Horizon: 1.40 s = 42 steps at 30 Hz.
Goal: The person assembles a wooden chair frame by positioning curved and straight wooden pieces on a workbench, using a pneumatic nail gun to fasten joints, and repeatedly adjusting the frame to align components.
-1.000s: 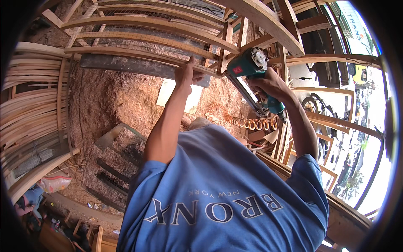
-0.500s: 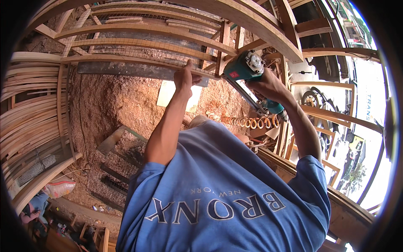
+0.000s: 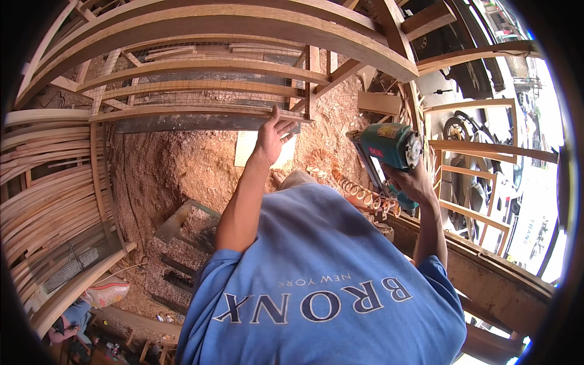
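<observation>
My right hand (image 3: 415, 182) is wrapped round the handle of a green-and-black pneumatic nail gun (image 3: 389, 147), held away from the wood at the right. A coiled orange air hose (image 3: 356, 190) runs beside the gun. My left hand (image 3: 272, 139) is at the near rail (image 3: 207, 113) of a slatted wooden frame with wire mesh. Its thumb overlaps the rail and its other fingers are spread just below, not wrapped round the wood. The corner post (image 3: 312, 82) of the frame rises a little to the right of that hand.
Thick beams (image 3: 243, 24) cross the top of the view. Stacked wooden strips (image 3: 55, 201) fill the left side. Wood shavings (image 3: 164, 152) cover the ground, with a pale board (image 3: 246, 149) on them. A motorcycle (image 3: 465, 131) stands behind frames at the right.
The nail gun has come away from the frame's corner, moving right and nearer to me in my right hand. My left hand has loosened, its fingers now spread beside the rail.
</observation>
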Tool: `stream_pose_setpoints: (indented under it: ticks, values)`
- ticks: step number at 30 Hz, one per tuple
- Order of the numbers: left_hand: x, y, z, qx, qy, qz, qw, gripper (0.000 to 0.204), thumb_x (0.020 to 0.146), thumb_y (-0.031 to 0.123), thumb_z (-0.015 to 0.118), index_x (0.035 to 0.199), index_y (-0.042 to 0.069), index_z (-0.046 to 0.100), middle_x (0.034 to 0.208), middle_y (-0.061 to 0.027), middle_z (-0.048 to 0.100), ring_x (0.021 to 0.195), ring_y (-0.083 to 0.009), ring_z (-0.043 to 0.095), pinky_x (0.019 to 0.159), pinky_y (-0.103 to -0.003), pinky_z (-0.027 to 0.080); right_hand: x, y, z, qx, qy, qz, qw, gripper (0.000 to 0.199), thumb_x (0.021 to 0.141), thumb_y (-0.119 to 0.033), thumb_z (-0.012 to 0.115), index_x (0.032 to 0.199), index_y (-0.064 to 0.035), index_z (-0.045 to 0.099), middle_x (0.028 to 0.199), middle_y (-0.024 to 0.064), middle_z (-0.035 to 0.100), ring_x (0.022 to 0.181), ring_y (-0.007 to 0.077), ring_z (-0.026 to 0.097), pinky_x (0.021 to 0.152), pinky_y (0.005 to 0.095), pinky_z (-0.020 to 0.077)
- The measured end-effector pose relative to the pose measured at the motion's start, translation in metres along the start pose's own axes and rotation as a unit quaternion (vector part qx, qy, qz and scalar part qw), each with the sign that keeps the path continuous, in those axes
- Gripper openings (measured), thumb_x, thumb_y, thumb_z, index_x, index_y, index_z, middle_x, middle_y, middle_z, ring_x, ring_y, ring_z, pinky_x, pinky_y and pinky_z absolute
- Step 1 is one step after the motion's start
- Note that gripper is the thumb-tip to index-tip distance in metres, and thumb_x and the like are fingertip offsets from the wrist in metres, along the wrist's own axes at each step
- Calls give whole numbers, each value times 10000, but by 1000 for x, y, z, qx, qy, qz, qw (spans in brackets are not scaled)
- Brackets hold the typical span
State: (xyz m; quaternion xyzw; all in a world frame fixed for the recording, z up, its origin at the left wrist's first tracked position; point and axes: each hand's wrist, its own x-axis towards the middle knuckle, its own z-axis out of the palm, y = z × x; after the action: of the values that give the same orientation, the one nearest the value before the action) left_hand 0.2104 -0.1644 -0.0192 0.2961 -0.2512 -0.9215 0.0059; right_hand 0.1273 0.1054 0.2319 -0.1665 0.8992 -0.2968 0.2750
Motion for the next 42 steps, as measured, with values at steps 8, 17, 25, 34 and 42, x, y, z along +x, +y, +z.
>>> stream_pose_setpoints:
  ticks: [8, 17, 25, 34, 42]
  values:
    - [-4, -10, 23, -46, -57, -32, 997, 778, 980, 654, 493, 1341, -34, 509, 1317, -199, 589, 1220, -284, 592, 1054, -442, 448, -30, 121, 49, -19, -27, 117, 993, 354, 818, -229, 690, 1060, 30, 685, 926, 229, 723, 906, 356, 712, 836, 427, 528]
    - [0, -17, 33, -10, 65, 25, 998, 590, 997, 567, 548, 1254, 36, 548, 1207, -156, 648, 1170, -266, 625, 996, -444, 460, -48, 232, 92, -15, -15, 113, 993, 386, 820, -294, 693, 1068, 2, 698, 903, 230, 726, 867, 373, 703, 802, 452, 530]
    - [16, -43, 11, 84, 243, 133, 957, 402, 1006, 434, 616, 1170, 68, 590, 1005, -97, 684, 945, -224, 674, 838, -388, 535, -55, 261, 76, 1, 16, 92, 996, 387, 851, -316, 712, 1079, -3, 703, 943, 227, 737, 927, 378, 714, 828, 444, 533]
    - [-51, -249, 167, 695, -288, 244, 612, 1225, 735, 337, 836, 1606, 19, 36, 1539, -333, 327, 1417, -479, 372, 1192, -466, 343, -47, 246, -26, 485, 277, -3, 830, 134, 911, -131, 673, 923, -12, 610, 632, 31, 559, 514, 128, 529, 482, 304, 421]
    - [-27, -235, 284, 727, -245, 427, 479, 929, 759, 387, 807, 1478, -4, 368, 1116, -190, 633, 1078, -354, 617, 870, -442, 472, -77, 275, -71, 712, 278, -101, 637, 206, 940, -237, 578, 849, -56, 535, 631, 15, 388, 549, 160, 457, 539, 314, 411]
